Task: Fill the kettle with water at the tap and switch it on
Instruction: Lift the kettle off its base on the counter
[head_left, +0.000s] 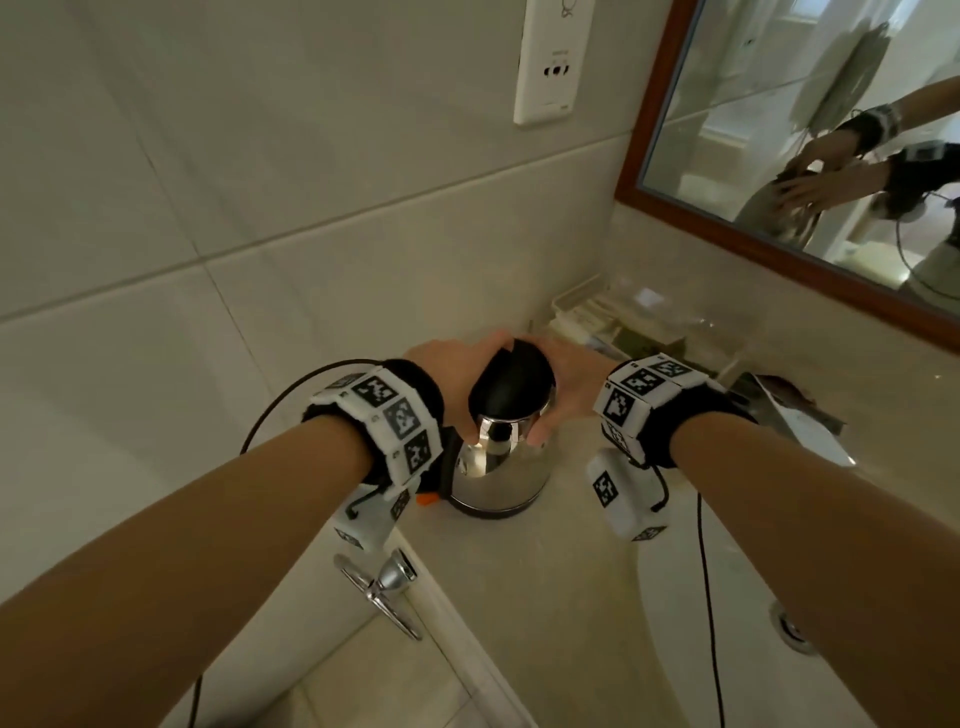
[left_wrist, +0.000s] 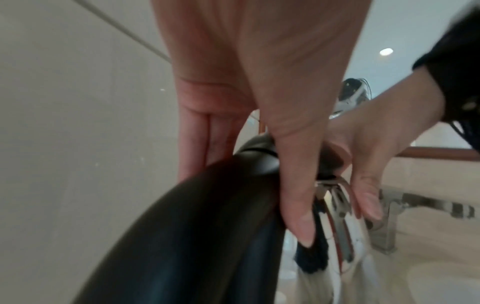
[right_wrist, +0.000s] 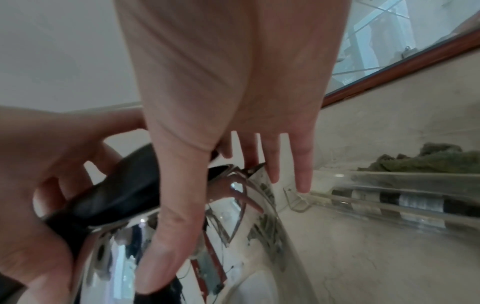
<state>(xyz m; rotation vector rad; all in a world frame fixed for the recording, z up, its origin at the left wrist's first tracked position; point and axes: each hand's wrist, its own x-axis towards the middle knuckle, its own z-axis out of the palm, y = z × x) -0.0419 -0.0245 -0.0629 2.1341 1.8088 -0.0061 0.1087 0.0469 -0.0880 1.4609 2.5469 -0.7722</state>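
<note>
A steel kettle (head_left: 493, 467) with a black lid (head_left: 511, 384) stands upright on the beige counter (head_left: 561, 597), in the corner by the tiled wall. My left hand (head_left: 457, 369) curls round the lid's left side, thumb down on the steel body. My right hand (head_left: 566, 374) lies against the right side of the kettle top with straight fingers and its thumb (right_wrist: 166, 246) pressed on the steel. The right wrist view shows the left hand (right_wrist: 39, 164) wrapped over the lid (right_wrist: 124, 191). An orange switch (head_left: 427, 500) pokes out low on the kettle's left. The chrome tap (head_left: 789, 415) is right of the kettle.
The wash basin (head_left: 727, 623) with its drain (head_left: 792, 629) lies right of the kettle. A wall socket (head_left: 553, 57) sits above it and a wood-framed mirror (head_left: 805, 130) hangs to the right. A clear tray (head_left: 623, 322) of small items stands behind. A chrome handle (head_left: 384, 587) juts out below the counter edge.
</note>
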